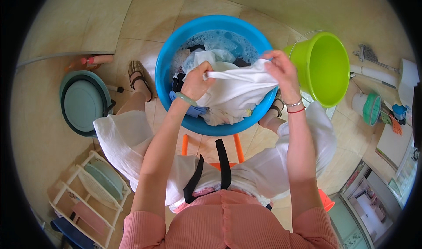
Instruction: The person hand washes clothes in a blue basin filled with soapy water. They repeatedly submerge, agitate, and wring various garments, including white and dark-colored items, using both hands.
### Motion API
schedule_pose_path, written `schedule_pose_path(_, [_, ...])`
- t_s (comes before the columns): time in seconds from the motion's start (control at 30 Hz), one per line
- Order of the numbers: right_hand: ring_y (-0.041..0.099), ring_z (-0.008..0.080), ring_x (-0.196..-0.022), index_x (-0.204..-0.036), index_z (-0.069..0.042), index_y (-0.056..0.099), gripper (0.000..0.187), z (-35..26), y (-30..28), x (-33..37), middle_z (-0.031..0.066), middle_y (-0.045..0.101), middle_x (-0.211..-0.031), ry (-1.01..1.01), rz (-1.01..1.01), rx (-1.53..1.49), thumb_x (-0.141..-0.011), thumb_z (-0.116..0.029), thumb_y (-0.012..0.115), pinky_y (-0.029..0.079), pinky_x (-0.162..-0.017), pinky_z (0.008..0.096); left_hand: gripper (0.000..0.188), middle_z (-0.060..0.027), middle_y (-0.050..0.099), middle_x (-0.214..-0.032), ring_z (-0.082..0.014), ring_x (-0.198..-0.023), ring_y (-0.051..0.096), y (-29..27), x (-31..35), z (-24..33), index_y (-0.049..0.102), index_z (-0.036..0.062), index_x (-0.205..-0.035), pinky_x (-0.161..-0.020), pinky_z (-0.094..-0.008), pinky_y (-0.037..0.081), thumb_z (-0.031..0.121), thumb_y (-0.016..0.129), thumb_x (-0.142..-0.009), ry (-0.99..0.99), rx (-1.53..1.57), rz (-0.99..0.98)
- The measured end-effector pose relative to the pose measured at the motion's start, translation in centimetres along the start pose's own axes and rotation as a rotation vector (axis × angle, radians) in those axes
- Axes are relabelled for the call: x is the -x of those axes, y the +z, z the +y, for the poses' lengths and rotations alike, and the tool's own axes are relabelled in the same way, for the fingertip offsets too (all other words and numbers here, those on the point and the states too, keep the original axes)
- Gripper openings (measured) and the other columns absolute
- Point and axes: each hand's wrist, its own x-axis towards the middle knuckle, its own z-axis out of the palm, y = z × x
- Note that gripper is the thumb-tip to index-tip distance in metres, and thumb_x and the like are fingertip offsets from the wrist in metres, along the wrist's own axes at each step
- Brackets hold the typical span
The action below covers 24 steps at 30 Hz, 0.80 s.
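A white garment is stretched between my two hands above a round blue basin. My left hand is closed on its left end, bunched in the fist. On the right, my right hand pinches the upper right edge near the basin's rim. The garment's lower part hangs down into the basin; its exact kind cannot be made out. Beneath and around it lie wet clothes, among them a pale blue piece, black cloth and cream cloth. Soapy water foams at the far side.
A lime-green bucket stands close to the basin's right. At left are folded grey-green basins and a cream rack with basins. My feet flank the blue basin. A toilet-paper roll hangs at far right, above a small bin.
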Motion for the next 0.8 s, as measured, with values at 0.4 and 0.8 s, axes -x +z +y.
schedule_pose_path(0.4, [0.061, 0.0151, -0.082, -0.095, -0.004, 0.056, 0.020, 7.0, 0.1, -1.3, 0.0099, 0.063, -0.086, -0.233, 0.411, 0.431, -0.078, 0.007, 0.056, 0.049, -0.068, 0.0260, 0.053, -0.0081, 0.059, -0.124, -0.0241, -0.104, 0.060, -2.8, 1.0, 1.3, 0.050, 0.0191, -0.134, -0.088, -0.0364, 0.048, 0.008, 0.060, -0.083, 0.040, 0.044, -0.175])
schedule_pose_path(0.8, [0.061, 0.0234, -0.070, -0.081, -0.009, 0.059, 0.007, 2.5, 13.0, 5.6, 0.0053, 0.056, -0.086, -0.546, -0.267, 0.785, -0.079, -0.014, 0.063, 0.050, -0.056, 0.0360, 0.036, -0.0046, 0.062, -0.095, -0.0170, -0.090, 0.059, 4.6, -0.1, -1.3, 0.058, 0.0073, -0.108, -0.080, -0.0301, 0.049, 0.040, 0.050, -0.097, -0.474, 1.756, -0.126])
